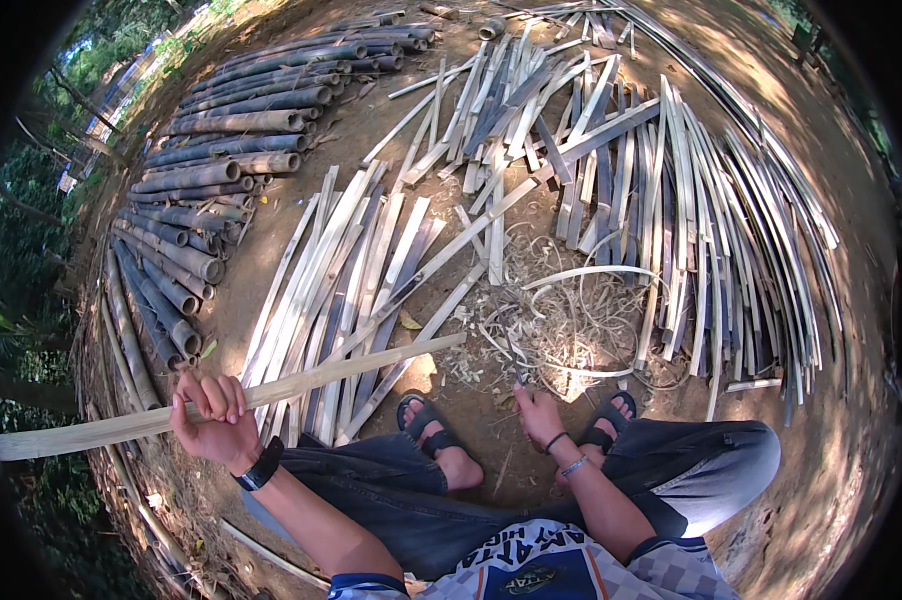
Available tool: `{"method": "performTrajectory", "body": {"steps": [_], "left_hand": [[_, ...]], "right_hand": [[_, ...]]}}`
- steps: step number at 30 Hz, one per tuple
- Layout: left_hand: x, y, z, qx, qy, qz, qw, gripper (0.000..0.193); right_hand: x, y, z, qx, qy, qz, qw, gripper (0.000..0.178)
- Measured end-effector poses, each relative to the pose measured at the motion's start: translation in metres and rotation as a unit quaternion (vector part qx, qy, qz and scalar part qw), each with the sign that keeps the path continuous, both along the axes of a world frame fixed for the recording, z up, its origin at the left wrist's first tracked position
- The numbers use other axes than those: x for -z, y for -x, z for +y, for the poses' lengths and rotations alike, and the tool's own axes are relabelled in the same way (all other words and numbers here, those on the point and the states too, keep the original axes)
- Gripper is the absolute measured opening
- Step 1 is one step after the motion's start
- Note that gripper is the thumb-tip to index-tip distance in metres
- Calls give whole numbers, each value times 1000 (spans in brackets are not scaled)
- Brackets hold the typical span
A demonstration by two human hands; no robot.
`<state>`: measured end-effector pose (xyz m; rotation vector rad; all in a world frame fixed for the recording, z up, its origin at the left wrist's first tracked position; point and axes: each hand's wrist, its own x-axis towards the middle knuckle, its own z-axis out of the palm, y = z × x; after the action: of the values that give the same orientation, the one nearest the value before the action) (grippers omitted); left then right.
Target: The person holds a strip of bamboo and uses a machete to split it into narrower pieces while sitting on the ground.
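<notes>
A long pale bamboo strip slants across the left side, its right end raised higher in view, above the heap of split strips. My left hand is closed round it, fingers curled upward over its edge. Between my sandalled feet, my right hand grips what looks like a knife. Its thin dark blade points away from me, and its handle is hidden in the fist. Blade and strip are apart. Curled bamboo shavings lie on the ground just beyond the blade.
Split bamboo strips are heaped just ahead on the left. More strips fan out at the right, and others lie crossed farther off. Whole bamboo poles are stacked at the far left. One long strip crosses the middle diagonally.
</notes>
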<state>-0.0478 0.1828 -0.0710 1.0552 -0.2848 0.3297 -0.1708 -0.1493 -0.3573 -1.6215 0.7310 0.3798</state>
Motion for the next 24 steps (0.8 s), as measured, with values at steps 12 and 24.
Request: {"method": "performTrajectory", "body": {"steps": [12, 24], "left_hand": [[-5, 7, -20, 47, -10, -8, 999, 42], [-3, -12, -60, -208, -54, -96, 972, 35]], "right_hand": [[35, 17, 32, -150, 62, -18, 987, 46], [33, 6, 23, -38, -41, 5, 998, 37]]}}
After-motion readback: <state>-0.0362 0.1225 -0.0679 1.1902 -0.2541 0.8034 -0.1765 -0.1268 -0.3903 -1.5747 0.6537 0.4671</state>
